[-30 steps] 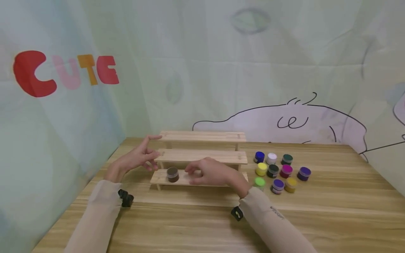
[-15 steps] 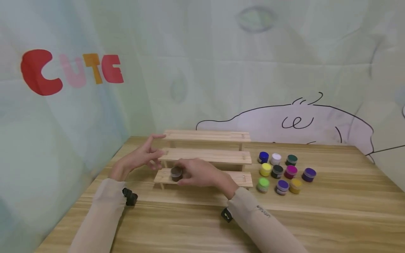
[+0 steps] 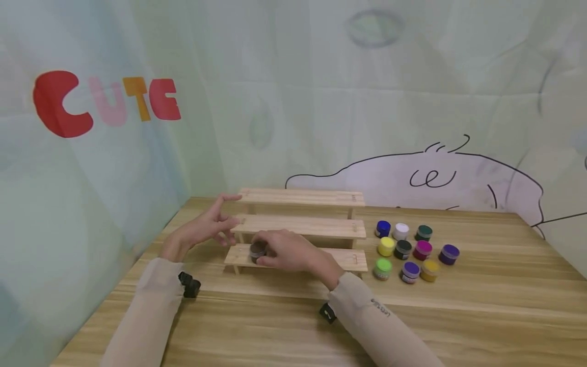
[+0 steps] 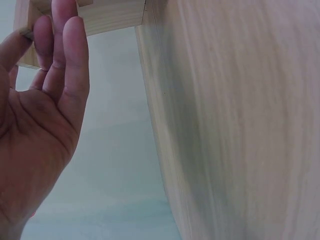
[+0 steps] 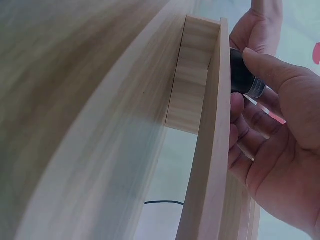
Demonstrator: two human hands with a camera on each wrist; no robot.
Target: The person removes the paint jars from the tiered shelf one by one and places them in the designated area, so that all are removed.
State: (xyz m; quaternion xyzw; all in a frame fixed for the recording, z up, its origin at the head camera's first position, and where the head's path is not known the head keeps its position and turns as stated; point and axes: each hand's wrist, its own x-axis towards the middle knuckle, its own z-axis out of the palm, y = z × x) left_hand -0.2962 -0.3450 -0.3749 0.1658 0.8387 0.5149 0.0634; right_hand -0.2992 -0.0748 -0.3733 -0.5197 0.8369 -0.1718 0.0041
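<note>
On the left part of the lowest tier of a three-tier wooden shelf (image 3: 302,226) stands a small dark paint jar (image 3: 258,252) with a clear rim. My right hand (image 3: 291,251) holds this jar between thumb and fingers, which hide part of it. From the right wrist view, the jar (image 5: 241,75) sits on the board with the thumb against its side. My left hand (image 3: 204,227) is at the shelf's left end, its index finger reaching the top tier and its thumb by the middle one. In the left wrist view the left hand's (image 4: 45,110) fingers are loosely extended near the wood.
Right of the shelf, several paint jars stand grouped on the wooden table (image 3: 257,326), among them a yellow jar (image 3: 386,246), a magenta jar (image 3: 423,250), a light green jar (image 3: 382,268) and a purple jar (image 3: 449,254). A printed cloth (image 3: 275,102) hangs behind and to the left.
My right hand has moved left along the lowest tier and taken hold of the dark paint jar. The left hand stays at the shelf's end. The head view has shifted slightly.
</note>
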